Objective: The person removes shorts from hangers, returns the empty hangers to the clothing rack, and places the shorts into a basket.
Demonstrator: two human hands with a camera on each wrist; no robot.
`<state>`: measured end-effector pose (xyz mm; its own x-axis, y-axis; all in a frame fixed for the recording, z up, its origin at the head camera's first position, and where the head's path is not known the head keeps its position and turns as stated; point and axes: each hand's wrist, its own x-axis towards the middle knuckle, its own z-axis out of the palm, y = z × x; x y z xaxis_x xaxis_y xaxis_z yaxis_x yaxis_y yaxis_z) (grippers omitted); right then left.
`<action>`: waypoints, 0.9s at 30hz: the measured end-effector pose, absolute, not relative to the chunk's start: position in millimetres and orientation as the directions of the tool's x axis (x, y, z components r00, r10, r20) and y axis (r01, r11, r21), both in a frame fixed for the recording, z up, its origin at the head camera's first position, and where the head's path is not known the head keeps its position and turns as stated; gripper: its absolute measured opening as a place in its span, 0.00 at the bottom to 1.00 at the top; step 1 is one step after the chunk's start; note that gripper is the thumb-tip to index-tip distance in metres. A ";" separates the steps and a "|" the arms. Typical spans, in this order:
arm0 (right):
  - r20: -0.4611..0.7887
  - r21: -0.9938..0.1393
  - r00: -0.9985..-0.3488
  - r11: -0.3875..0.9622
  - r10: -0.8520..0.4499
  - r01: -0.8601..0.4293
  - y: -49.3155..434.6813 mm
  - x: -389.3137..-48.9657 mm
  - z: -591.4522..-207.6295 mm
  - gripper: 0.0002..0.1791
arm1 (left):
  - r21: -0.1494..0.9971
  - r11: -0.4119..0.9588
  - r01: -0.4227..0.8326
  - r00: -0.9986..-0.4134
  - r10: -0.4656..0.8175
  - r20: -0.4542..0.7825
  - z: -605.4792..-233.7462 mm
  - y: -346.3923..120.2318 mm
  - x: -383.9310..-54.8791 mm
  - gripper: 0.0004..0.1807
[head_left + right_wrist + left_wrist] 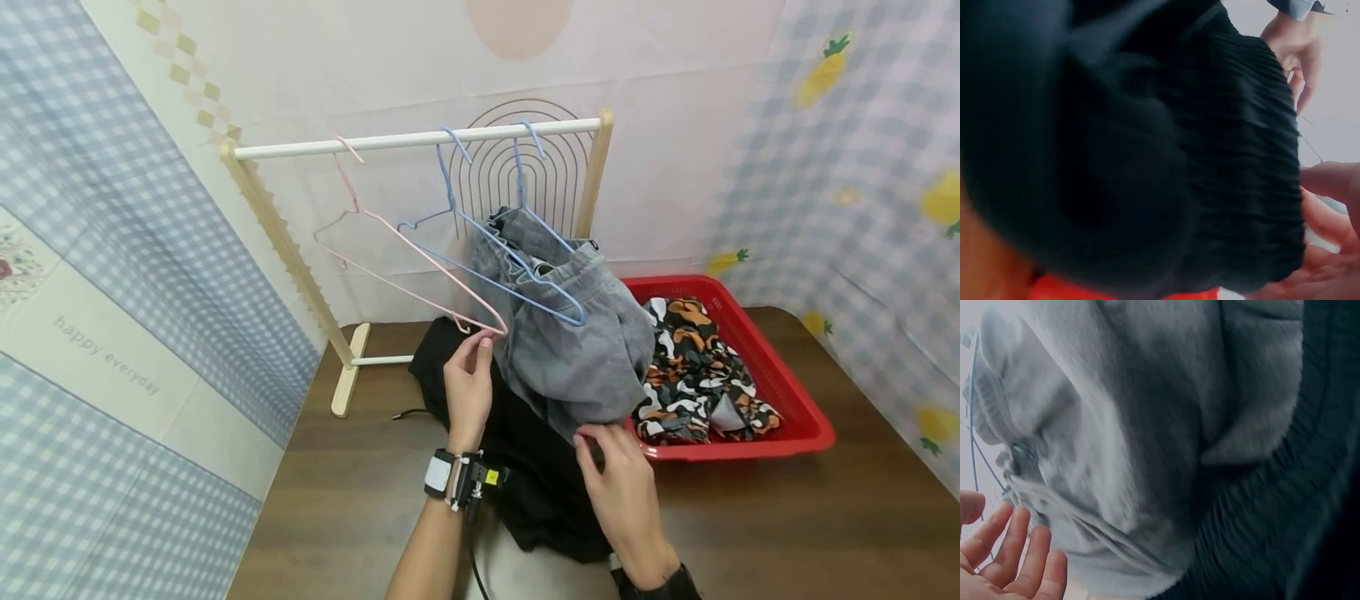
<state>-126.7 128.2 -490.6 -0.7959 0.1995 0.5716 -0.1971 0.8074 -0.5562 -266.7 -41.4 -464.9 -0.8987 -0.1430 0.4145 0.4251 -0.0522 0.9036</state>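
My left hand (470,387) pinches the lower right corner of a pink hanger (420,250) between thumb and forefinger; the hanger's hook stays over the rail. Below that hand lies a pair of black pants (536,467) with a gathered elastic waistband (1247,162) and a drawstring. My right hand (621,479) is bent at the upper right edge of the pants, thumb and fingers at the waistband, part of the grip hidden by cloth. Grey shorts (577,350) with a drawstring (1094,525) hang from a blue hanger (519,171) just beyond both hands.
A wooden rack with a white rail (405,142) stands on the brown table (330,500). Another blue hanger (495,292) hangs in front of the shorts. At the right, a red basket (780,367) contains a camouflage garment (690,375). A cable (472,550) trails from the left wrist.
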 end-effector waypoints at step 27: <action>-0.264 -0.385 -0.962 0.906 0.077 0.178 119.5 -124.5 -521.5 0.67 | 0.844 0.424 0.329 -0.902 -0.125 0.414 -522.0 -62.8 -309.2 0.19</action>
